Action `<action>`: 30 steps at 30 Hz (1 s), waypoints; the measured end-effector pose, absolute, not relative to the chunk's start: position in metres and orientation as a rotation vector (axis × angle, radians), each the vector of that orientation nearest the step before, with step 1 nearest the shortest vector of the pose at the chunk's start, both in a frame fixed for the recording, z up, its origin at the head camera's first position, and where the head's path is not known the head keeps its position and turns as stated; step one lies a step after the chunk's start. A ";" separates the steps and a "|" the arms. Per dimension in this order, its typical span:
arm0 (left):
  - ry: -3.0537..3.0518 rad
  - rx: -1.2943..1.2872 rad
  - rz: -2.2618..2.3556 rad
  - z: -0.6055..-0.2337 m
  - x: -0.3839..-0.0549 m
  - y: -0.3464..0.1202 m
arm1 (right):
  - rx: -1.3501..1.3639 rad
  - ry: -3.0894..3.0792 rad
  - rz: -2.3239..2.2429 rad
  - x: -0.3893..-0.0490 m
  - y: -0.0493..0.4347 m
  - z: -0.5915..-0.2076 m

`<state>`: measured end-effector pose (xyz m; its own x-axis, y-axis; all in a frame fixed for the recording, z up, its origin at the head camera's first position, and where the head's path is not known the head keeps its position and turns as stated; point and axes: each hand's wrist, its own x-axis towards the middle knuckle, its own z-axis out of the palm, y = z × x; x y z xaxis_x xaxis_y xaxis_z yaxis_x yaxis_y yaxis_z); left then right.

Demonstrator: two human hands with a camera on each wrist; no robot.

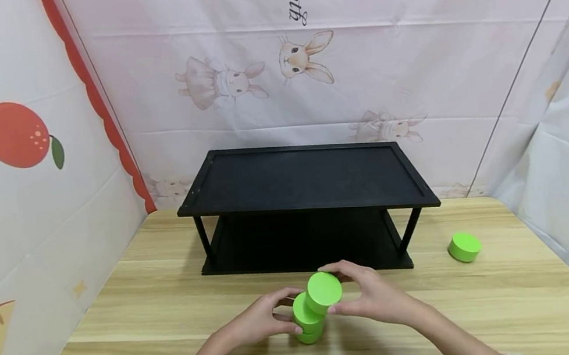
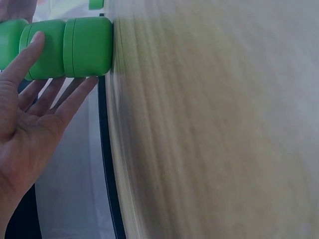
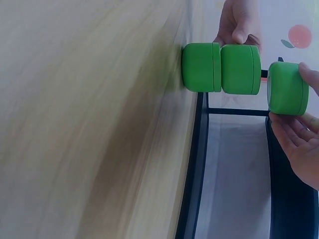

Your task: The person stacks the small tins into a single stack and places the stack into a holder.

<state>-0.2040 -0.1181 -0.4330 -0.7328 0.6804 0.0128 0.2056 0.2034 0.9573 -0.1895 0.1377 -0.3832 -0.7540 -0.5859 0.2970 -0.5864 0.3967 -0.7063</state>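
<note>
Two green round lidded containers stand stacked on the table, the upper one (image 3: pixel 240 69) on the lower one (image 3: pixel 201 67). My left hand (image 1: pixel 259 321) holds the stack from the left, its thumb against the upper container and its other fingers along the far side. Above the stack, my right hand (image 1: pixel 377 296) grips a third green container (image 1: pixel 324 291) between thumb and fingers. A gap shows between this container and the stack in the right wrist view, and it sits slightly to the right of the stack in the head view.
Behind the hands stands a black two-level rack (image 1: pixel 305 178) with a flat top and corner posts. Another green container (image 1: pixel 464 248) sits on the wooden table (image 1: pixel 136 311) to the rack's right. Printed fabric (image 1: pixel 244 6) hangs around the back and sides.
</note>
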 end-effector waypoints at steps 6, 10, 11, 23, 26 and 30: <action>2.070 0.818 1.544 -0.434 -0.204 -0.119 | 1.110 -2.626 1.327 -0.189 0.133 -0.384; 2.071 0.822 1.547 -0.435 -0.205 -0.119 | 1.131 -2.604 1.337 -0.189 0.129 -0.385; 2.067 0.824 1.548 -0.435 -0.205 -0.119 | 1.137 -2.599 1.341 -0.189 0.128 -0.385; 2.035 0.816 1.577 -0.433 -0.203 -0.120 | 1.138 -2.651 1.369 -0.190 0.120 -0.385; 2.035 0.820 1.578 -0.433 -0.203 -0.120 | 1.131 -2.664 1.366 -0.190 0.119 -0.386; 2.043 0.825 1.571 -0.432 -0.203 -0.120 | 1.138 -2.670 1.380 -0.190 0.118 -0.387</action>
<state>-0.2030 -0.1202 -0.4322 -0.7295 0.6837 0.0193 0.1943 0.1801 0.9643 -0.1901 0.1181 -0.3871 -0.7471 -0.6185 0.2435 -0.5564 0.3815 -0.7381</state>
